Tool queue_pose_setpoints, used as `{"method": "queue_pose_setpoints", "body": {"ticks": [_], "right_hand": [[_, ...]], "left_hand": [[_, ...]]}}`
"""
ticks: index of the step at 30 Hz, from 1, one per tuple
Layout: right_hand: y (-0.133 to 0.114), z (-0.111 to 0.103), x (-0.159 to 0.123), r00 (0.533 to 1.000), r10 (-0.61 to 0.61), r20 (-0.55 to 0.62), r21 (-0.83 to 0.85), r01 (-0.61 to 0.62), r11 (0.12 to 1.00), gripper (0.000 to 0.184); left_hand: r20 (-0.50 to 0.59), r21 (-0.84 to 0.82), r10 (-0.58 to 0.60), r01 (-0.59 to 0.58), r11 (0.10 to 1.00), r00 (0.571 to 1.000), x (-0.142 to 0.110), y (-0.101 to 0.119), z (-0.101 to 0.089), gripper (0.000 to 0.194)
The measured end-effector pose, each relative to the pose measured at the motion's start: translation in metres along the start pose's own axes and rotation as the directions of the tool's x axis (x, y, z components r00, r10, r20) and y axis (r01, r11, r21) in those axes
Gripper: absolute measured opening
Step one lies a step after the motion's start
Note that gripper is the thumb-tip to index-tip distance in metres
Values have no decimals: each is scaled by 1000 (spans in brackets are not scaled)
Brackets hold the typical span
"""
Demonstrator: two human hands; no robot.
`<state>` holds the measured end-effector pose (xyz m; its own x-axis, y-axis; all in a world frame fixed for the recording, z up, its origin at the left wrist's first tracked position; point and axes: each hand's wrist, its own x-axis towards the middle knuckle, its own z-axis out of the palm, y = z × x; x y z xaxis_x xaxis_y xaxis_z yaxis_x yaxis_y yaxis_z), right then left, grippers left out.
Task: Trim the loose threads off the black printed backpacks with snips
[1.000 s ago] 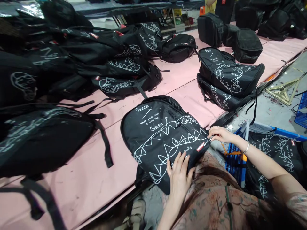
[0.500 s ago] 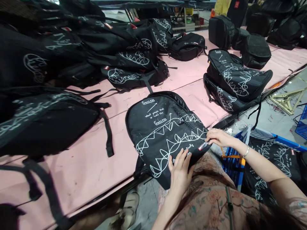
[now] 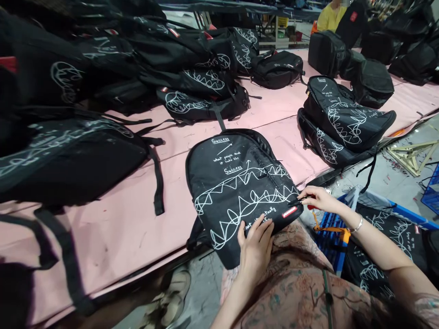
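A black backpack [image 3: 236, 183] with white lettering and looping scribbles lies face up at the front edge of the pink table, its bottom toward me. My left hand [image 3: 255, 240] rests on its lower front with fingers spread, covering part of the lettering. At the bag's lower right corner, my right hand [image 3: 317, 199] is closed around small thread snips [image 3: 302, 199], mostly hidden by the fingers. Their dark tip is at the bag's surface, just above a small red label [image 3: 288, 212].
More printed backpacks [image 3: 346, 114] are stacked at the right, and a large pile [image 3: 192, 68] fills the back left. A blue crate [image 3: 404, 210] beside me holds another printed bag. Loose straps [image 3: 156, 183] trail over the pink table [image 3: 130, 242]. A person in yellow [image 3: 331, 18] is far back.
The snips have shifted from over the red label to just above it, uncovering the label. My left hand stays on the bag. The view has shifted slightly.
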<state>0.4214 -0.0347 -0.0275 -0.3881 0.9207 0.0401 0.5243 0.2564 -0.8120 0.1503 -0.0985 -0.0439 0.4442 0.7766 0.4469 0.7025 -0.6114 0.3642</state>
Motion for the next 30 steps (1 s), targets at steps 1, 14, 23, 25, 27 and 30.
{"method": "queue_pose_setpoints", "body": {"ticks": [1,14,23,25,27,30], "right_hand": [[5,-3,-1,997,69,17,18,-70,997,21],[-11,-18,13,921,317,226,-151,-289,945,11],[-6,-18,16,923,324,208,-120,-305,945,11],[-2,-21,15,918,333,216,-99,-318,943,13],[1,-23,14,913,335,234,-79,-325,942,15],[1,-22,14,907,332,259,-63,-327,943,16]], "left_hand": [[-10,3,-2,2,1000,1000,-1,-1,-2,26],[-22,-56,-64,63,996,998,-4,1,-2,23],[-8,-92,-102,101,991,995,-4,2,-6,22],[-18,-93,-100,98,991,995,-5,1,-5,22],[-32,-94,-97,93,991,995,-5,1,-4,22],[-46,-91,-92,88,992,995,-6,0,-3,22]]}}
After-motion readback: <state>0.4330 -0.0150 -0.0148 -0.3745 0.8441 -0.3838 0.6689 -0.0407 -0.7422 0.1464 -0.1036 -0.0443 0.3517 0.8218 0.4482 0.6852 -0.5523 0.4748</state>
